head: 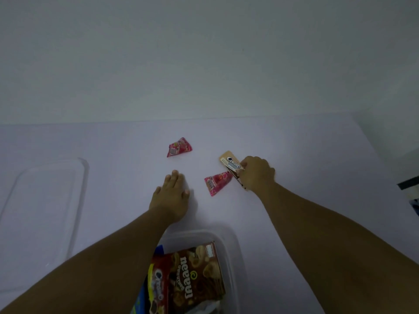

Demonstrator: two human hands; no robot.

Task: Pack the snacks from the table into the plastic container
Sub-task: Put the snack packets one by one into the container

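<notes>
I am in the middle of packing. My right hand (256, 172) has its fingers curled around a tan and brown snack pack (231, 165), pinching it at the near end. The pack looks partly lifted off the white table (294, 143), but I cannot tell for sure.

My left hand (171, 196) is flat on the table with straight fingers. It holds nothing.

Between my two hands lies a pink triangle snack (216, 182). Its far corner is touching or tucked just under the pack in my right hand. A second pink triangle snack (179, 147) sits past my left fingertips, well apart from the first one.

The plastic container (229, 240) is close to me, under my left arm. A brown cookie box (195, 273) is already inside, and a yellow snack bag (155, 291) sits beside it. Off to the left of my left hand lies the clear lid (45, 200), flat on the table.

So the step now is grabbing the tan pack. Next I think I need to lift it and bring it back toward me, then drop it in the container. I should lift gently so the pink snack beside it does not get dragged along. Two pink snacks are left after that.
</notes>
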